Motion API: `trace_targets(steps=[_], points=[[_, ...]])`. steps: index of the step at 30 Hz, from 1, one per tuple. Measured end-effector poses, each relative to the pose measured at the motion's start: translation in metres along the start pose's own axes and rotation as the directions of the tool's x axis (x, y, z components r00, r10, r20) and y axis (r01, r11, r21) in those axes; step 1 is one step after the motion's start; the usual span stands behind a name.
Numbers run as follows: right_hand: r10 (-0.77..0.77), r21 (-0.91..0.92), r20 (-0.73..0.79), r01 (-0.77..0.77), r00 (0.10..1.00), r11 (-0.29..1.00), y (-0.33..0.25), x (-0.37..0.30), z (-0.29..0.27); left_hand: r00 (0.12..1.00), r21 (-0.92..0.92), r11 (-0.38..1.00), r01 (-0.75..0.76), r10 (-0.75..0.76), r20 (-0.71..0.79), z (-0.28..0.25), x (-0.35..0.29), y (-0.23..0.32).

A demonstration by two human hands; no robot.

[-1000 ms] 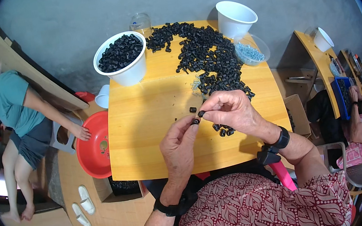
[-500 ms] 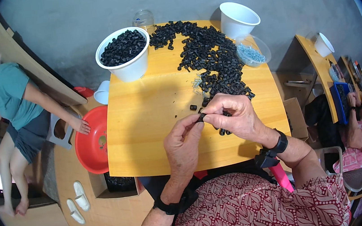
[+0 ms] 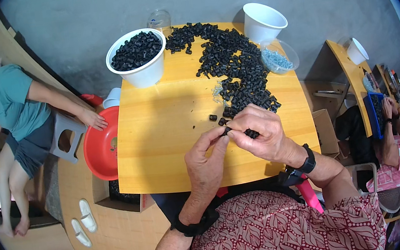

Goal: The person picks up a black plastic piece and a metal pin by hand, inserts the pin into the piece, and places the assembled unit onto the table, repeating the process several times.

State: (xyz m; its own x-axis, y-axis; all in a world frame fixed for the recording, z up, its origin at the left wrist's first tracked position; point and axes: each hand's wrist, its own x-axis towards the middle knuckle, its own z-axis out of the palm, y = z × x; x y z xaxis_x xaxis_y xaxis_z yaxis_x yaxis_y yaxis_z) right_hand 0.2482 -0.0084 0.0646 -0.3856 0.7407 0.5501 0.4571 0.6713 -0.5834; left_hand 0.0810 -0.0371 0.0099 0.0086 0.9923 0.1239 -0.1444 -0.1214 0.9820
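Observation:
Over the near part of the wooden table (image 3: 155, 145), my left hand (image 3: 202, 164) pinches a small black plastic piece (image 3: 226, 130) between thumb and fingertips. My right hand (image 3: 263, 134) closes on the same piece from the other side. Whether its fingers also hold a screw is hidden. Just beyond my hands lie a couple of loose black pieces (image 3: 213, 117), and more show under my right fingers. A long heap of these black pieces (image 3: 234, 58) stretches to the far edge. Beside the heap is a small scatter of silvery screws (image 3: 217, 93).
A white tub (image 3: 141, 77) full of black pieces stands far left, near a clear jar (image 3: 159, 21). Far right are another white tub (image 3: 263, 20) and a clear tub of screws (image 3: 277, 60). At left, a person's hand (image 3: 93, 119) touches a red basin (image 3: 95, 160).
My hands stay together over the same spot, the fingers shifting slightly round the piece. At left, the red basin has moved a little toward the far side, and the person there has leaned.

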Motion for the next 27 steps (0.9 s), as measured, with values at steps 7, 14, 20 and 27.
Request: trace_targets(steps=[7,14,20,27], points=[[-0.089,-0.101,-0.048,0.084,0.995,0.991,-0.002,-0.004,0.005,1.0,-0.02,1.0,-0.008,0.007,-0.021,0.001,0.0,-0.001],[-0.033,-0.043,0.02,0.034,0.999,0.999,-0.001,-0.002,0.0,1.0,0.025,1.0,-0.007,0.007,-0.006,0.001,0.0,0.001],[-0.103,-0.046,0.109,0.109,0.989,0.993,0.008,0.001,-0.003,1.0,0.01,1.0,0.006,-0.006,0.03,-0.003,-0.002,-0.005],[-0.178,-0.119,0.109,0.19,0.978,0.975,0.006,0.001,-0.004,0.991,-0.214,0.969,0.125,-0.114,0.066,-0.003,-0.002,-0.008]])
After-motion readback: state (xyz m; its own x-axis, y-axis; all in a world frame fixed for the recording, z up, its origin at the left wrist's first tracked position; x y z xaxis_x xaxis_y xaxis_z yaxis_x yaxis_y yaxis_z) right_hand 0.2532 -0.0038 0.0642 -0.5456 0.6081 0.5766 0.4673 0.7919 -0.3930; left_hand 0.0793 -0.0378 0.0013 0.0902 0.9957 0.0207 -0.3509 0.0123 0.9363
